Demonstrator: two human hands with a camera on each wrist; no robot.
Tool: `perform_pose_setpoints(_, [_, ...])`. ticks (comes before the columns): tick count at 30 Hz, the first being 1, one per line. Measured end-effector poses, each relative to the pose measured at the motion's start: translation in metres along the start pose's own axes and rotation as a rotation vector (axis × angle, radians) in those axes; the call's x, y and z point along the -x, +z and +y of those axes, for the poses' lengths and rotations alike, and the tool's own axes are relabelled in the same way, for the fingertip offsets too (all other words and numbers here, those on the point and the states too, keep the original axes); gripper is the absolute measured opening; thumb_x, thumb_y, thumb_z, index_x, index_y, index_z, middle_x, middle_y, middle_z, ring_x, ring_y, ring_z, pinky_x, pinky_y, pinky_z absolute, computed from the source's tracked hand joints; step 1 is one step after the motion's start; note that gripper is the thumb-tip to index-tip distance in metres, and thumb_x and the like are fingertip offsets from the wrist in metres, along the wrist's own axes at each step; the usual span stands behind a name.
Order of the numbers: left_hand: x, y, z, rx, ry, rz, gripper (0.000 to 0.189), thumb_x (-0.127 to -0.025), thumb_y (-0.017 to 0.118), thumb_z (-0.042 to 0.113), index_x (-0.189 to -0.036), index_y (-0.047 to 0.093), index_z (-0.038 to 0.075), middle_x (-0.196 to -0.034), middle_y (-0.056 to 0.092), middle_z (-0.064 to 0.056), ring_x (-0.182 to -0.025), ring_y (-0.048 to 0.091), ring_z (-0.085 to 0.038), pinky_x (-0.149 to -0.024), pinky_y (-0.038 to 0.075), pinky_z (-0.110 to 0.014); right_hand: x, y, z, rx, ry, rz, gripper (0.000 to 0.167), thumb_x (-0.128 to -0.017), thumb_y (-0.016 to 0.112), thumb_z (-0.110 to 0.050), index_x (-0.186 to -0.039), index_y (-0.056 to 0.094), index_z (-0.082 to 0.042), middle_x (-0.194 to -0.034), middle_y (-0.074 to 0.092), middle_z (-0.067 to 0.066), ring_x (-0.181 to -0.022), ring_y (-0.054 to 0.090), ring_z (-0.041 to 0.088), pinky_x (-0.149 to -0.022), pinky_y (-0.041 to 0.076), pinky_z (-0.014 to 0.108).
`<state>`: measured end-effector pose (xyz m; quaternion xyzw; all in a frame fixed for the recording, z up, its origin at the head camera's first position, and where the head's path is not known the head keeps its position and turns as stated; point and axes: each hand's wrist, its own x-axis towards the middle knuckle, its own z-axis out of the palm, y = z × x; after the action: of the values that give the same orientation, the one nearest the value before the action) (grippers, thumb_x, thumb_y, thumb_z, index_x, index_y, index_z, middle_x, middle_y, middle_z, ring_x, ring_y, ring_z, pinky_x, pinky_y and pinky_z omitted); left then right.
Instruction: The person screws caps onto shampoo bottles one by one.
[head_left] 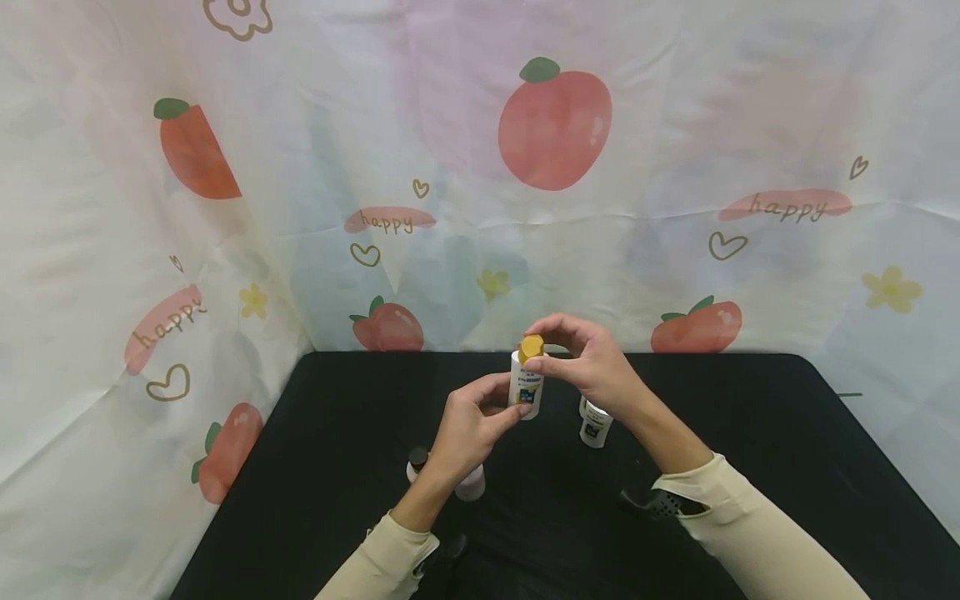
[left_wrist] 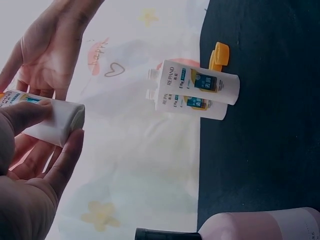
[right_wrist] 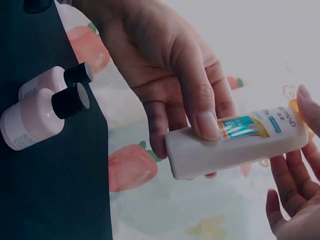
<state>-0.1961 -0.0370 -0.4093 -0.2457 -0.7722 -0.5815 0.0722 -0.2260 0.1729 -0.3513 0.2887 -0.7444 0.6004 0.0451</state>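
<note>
My left hand (head_left: 468, 421) holds a small white shampoo bottle (head_left: 527, 387) upright, fingers round its lower body. At its top my right hand (head_left: 592, 358) pinches a yellow cap (head_left: 532, 347) between thumb and fingers. In the right wrist view the cap is mostly hidden behind the right fingers. Two matching white bottles stand on the table beyond the hands; in the left wrist view the nearer bottle (left_wrist: 197, 82) and the one behind it (left_wrist: 172, 106) both show bare necks. Yellow caps (left_wrist: 220, 56) lie beside them.
Two pale pink bottles with black caps stand on the black table (head_left: 315, 500) near my left forearm, one in front (right_wrist: 35, 122) and one behind (right_wrist: 45, 80). A patterned cloth (head_left: 465, 108) hangs along the table's back and left edges.
</note>
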Motion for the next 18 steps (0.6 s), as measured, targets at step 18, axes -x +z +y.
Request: perform_pose_setpoints(18, [-0.001,-0.0026,-0.0013,0.004,0.009,-0.018,0.04,-0.091,0.077,0.013,-0.129,0.066,0.012,-0.113,0.072,-0.004,-0.103,0.07,-0.014,-0.084,0.059,-0.027,0.0047,0.0053,-0.0002,0.015,0.0,0.048,0.029,-0.093,0.074,-0.007,-0.121,0.065,-0.007,-0.115,0.066,0.008,-0.111,0.065,0.022,-0.096,0.054,0.035])
